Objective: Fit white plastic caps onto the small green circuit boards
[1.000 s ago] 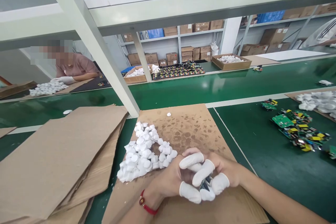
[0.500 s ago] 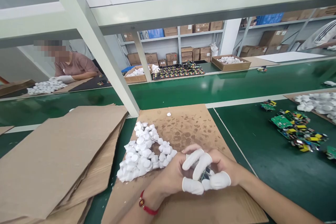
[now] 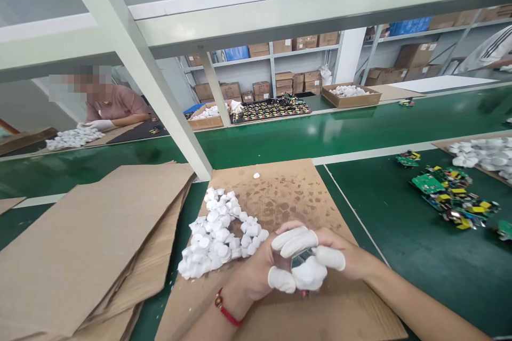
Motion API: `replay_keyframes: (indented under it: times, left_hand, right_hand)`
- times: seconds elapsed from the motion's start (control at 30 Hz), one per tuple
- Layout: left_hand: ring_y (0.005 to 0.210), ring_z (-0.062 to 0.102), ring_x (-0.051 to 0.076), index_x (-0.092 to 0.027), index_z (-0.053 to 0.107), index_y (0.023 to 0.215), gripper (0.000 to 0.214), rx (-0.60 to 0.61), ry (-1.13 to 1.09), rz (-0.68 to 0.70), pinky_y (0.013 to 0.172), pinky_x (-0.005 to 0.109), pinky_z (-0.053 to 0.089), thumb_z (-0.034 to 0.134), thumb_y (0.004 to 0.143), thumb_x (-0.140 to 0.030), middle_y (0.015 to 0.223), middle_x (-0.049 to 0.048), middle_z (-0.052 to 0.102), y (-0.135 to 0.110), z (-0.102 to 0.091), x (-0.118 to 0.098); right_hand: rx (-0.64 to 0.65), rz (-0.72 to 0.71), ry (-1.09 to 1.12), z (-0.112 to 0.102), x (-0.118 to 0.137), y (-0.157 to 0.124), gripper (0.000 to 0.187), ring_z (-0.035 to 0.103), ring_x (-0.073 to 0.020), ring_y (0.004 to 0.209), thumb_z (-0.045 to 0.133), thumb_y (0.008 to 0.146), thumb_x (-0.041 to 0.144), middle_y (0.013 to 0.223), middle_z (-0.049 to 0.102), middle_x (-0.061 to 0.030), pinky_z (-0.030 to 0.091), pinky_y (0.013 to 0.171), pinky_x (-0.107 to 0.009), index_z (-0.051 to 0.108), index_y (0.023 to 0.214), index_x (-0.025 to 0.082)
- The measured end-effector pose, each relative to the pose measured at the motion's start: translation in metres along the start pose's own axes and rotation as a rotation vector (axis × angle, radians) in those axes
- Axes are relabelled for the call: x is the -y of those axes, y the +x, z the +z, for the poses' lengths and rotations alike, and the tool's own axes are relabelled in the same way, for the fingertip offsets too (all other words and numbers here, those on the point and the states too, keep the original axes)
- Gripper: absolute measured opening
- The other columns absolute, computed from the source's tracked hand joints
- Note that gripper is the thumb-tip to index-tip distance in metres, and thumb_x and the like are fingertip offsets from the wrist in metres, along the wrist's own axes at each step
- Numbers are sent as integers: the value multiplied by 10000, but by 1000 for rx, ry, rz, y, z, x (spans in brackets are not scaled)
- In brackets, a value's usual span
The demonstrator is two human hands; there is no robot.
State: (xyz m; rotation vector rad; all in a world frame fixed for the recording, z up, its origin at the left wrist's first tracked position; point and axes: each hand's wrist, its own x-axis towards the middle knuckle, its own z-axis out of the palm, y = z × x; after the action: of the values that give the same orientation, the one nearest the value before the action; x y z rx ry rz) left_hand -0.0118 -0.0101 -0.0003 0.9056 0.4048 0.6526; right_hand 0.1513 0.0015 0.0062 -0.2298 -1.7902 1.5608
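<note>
While my left hand (image 3: 254,272) and right hand (image 3: 346,258) are gripping a small shiny part (image 3: 301,259) closed between them, I am wearing white finger cots (image 3: 306,272) and holding it over a cardboard sheet (image 3: 304,192), just beside a heap of white caps (image 3: 218,237), with circuit boards (image 3: 450,197) lying off to my right.

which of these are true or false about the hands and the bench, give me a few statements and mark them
The left hand and right hand close around a small shiny item. True.
The fingers are bare. False: white finger cots cover them.
A red bracelet sits on the left wrist. True.
Green circuit boards lie on the brown cardboard sheet. False: they lie on the green bench surface, right of the sheet.
The co-worker across the bench has a bare hand. False: a white glove covers it.
</note>
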Motion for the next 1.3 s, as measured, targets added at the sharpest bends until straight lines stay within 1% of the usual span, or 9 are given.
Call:
replay_keyframes:
  times: [0.13, 0.27, 0.4, 0.47, 0.63, 0.8, 0.9, 1.0, 1.3]
  left_hand:
    - [636, 603, 171, -179, 548, 1053, 674, 0, -14, 12, 497, 230, 420, 807, 466, -386, 803, 41, 634, -1, -1, 6]
    - [645, 620, 165, -174, 575, 1041, 585, -76, 2, 26, 526, 223, 420, 788, 525, -346, 818, 51, 657, -2, -2, 6]
    - [737, 629, 187, -163, 596, 1010, 476, -75, -35, 77, 633, 261, 466, 754, 590, -319, 817, 55, 661, 1, 1, 6]
    - [763, 630, 196, -166, 592, 1014, 478, -41, -87, 103, 694, 299, 482, 752, 594, -329, 822, 54, 661, 2, 3, 7]
    - [806, 631, 211, -159, 618, 962, 452, -49, -126, 83, 773, 353, 487, 773, 577, -337, 790, 53, 669, 0, 3, 10]
    - [761, 647, 198, -152, 665, 824, 243, -81, -185, 95, 812, 407, 489, 714, 662, -327, 690, 43, 674, 1, -3, 14]
    - [735, 652, 183, -157, 676, 866, 238, -60, -210, 118, 805, 396, 505, 676, 703, -330, 702, 45, 679, 2, -4, 15]
    - [692, 648, 157, -150, 677, 892, 264, -90, -203, 129, 761, 348, 532, 667, 708, -338, 735, 49, 686, 2, 0, 13]
    - [676, 639, 150, -153, 657, 737, 208, -153, -174, 144, 729, 328, 534, 710, 663, -340, 651, 13, 654, -1, 3, 13]
  right_hand:
    - [-43, -13, -52, 0, -5, -3, 458, 421, -253, 1158, 453, 830, 572, 1117, 612, -106, 380, 911, -413, 667, 1014, 211]
    - [-127, -22, -227, 2, -8, -2, 472, 518, -242, 1021, 401, 859, 558, 1097, 594, -128, 456, 804, -364, 656, 1009, 190]
    - [-145, 45, 4, 3, -12, 1, 571, 588, -152, 641, 364, 833, 627, 1032, 585, -127, 447, 423, -208, 641, 1028, 168]
    - [-142, 40, 99, 4, -14, 1, 619, 554, -113, 549, 377, 798, 669, 1025, 570, -121, 426, 384, -191, 637, 1033, 159]
    - [-120, 103, 125, 1, -17, -3, 528, 568, -119, 580, 555, 764, 562, 1015, 542, -99, 446, 419, -198, 586, 1132, 184]
    - [-158, 86, -178, -4, -13, -2, 519, 570, -218, 878, 415, 846, 565, 989, 598, -101, 457, 811, -356, 602, 1122, 168]
    - [-154, 95, -173, -4, -9, -1, 613, 577, -197, 781, 305, 853, 624, 970, 616, -107, 479, 744, -335, 584, 1132, 154]
    - [-126, 132, -119, -4, -8, -1, 609, 576, -181, 721, 392, 815, 635, 961, 622, -96, 487, 667, -306, 553, 1162, 161]
    - [-140, 162, -132, -4, -8, -2, 513, 562, -218, 900, 515, 808, 520, 1085, 578, -104, 457, 796, -344, 542, 1184, 173]
